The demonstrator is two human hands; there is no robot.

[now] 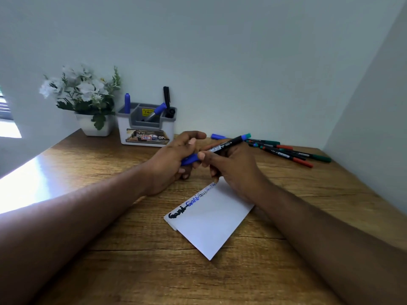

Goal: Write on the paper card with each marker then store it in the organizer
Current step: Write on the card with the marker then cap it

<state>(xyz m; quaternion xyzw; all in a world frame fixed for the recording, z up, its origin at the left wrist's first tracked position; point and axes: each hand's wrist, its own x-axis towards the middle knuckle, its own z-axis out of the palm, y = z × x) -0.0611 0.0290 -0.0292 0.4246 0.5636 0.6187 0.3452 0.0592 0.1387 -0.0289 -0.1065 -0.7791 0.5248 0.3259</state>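
Left hand (174, 159) grips blue cap (189, 160); right hand (233, 170) pinches marker (226, 144) above card (211, 219)

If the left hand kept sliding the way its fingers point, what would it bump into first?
Probably the right hand: the left hand points rightward and the two already meet around the marker. Depth is hard to judge here.

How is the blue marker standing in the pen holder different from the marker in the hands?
The blue marker in the organizer stands upright, alone and untouched; the held marker lies slanted between the left hand and right hand. The stored one looks all blue; the held one's barrel is black. Both show blue caps.
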